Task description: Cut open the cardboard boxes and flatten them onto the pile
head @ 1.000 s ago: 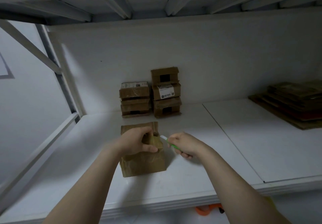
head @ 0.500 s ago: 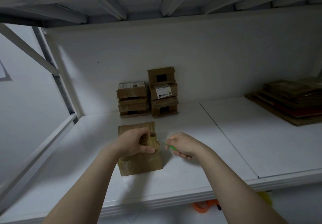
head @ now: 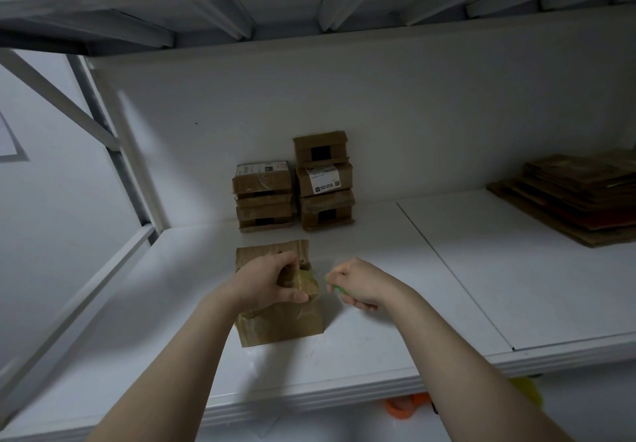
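The cutting step seems in hand: the left hand (head: pixel 272 281) curls its fingers round the top flap of the small brown taped cardboard box (head: pixel 285 324) on the white shelf (head: pixel 378 338), while the right hand (head: pixel 359 285), just beside it, clenches a slim green cutter (head: pixel 339 291) that next needs the taped seam.

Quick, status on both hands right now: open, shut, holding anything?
Left hand: grips the top of the cardboard box.
Right hand: fingers curled round a green-handled cutter, beside the box.
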